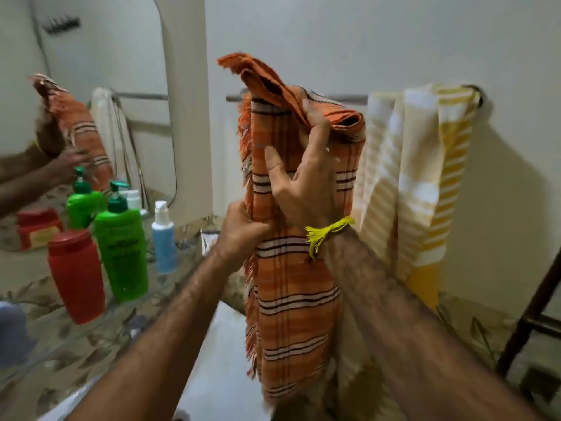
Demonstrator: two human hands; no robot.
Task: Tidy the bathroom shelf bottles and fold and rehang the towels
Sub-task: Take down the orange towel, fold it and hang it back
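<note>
An orange striped towel [291, 299], folded lengthwise, hangs in front of the metal towel rail [349, 98]. My right hand [306, 180] pinches its upper folds near the rail, a yellow thread tied round the wrist. My left hand [243, 232] grips the towel's fringed left edge lower down. A yellow and white striped towel [419, 177] hangs on the rail to the right. On the glass shelf [170, 287] at the left stand a red bottle [76, 275], a green pump bottle [121, 250] and a small blue bottle [164, 238].
A mirror [91, 86] behind the shelf reflects the bottles, towel and hands. A white basin [212, 360] lies below the towel. A dark frame [534, 314] stands at the right edge. Patterned tiles run along the wall.
</note>
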